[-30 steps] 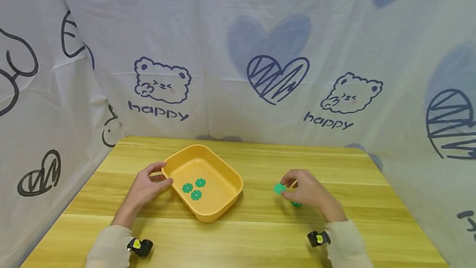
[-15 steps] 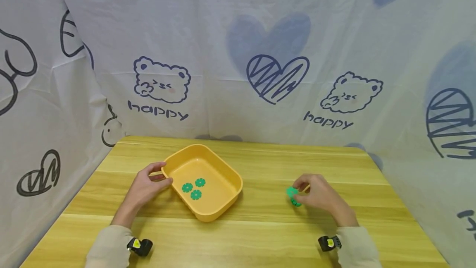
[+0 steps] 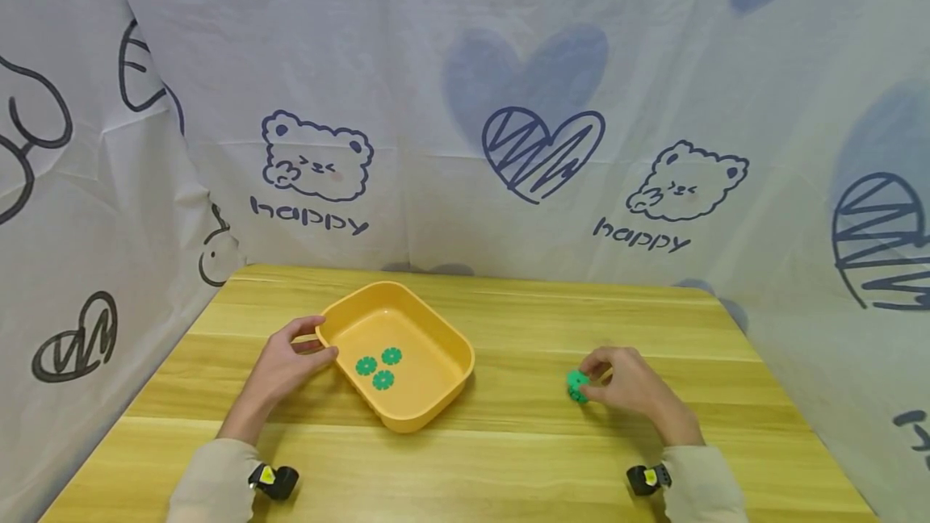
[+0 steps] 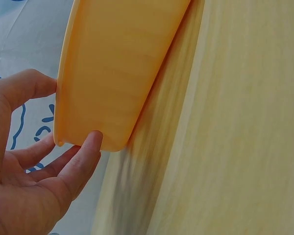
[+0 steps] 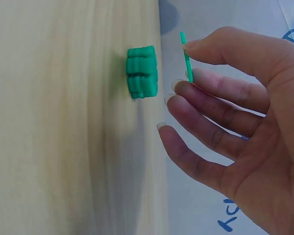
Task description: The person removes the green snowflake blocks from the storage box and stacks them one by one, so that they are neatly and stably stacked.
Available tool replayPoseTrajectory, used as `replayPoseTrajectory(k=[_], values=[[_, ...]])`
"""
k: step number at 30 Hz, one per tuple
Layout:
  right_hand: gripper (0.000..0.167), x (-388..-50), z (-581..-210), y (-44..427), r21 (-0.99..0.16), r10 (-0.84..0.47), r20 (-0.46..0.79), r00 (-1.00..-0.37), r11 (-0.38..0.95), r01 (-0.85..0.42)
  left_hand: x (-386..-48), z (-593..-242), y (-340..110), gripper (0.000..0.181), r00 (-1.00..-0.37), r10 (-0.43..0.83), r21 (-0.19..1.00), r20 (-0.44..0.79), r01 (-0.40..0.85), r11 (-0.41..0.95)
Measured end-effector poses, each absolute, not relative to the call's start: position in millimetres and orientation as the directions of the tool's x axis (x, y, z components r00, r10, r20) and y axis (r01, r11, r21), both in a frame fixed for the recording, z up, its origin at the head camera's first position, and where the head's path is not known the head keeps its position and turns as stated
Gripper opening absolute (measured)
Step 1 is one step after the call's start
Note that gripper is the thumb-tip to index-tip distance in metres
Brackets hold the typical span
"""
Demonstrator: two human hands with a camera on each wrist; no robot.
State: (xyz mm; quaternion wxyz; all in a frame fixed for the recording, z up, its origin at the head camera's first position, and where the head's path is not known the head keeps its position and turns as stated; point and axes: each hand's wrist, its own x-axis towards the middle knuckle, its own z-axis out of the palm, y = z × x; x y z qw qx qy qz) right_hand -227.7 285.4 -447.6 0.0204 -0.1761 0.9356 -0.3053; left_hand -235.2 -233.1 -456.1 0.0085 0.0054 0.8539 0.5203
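My left hand holds the left corner of a yellow plastic tub, thumb and fingertips against its rim and outer wall. Three green notched discs lie flat on the tub's floor. To the right, my right hand pinches a thin green notched disc between thumb and index finger; its other fingers are loosely bent. Beneath that disc a small stack of green discs stands on the table. In the right wrist view a gap separates the held disc from the stack.
The wooden table extends between the tub and the stack and in front of both. A white printed cloth hangs behind the table and along both sides. Each wrist wears a small black camera.
My right hand has moved right and toward me with the disc, from left of the stack to just above it. The left hand and tub stay put.
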Motion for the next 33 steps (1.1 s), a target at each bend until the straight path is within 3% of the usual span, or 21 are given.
replayPoseTrajectory(k=[33], values=[[0.022, -229, -462, 291, -0.57, -0.296, 0.002, -0.955, 0.784, -0.244, -235, -455, -232, 0.067, -1.0, 0.018, 0.889, 0.005, 0.013, 0.457]])
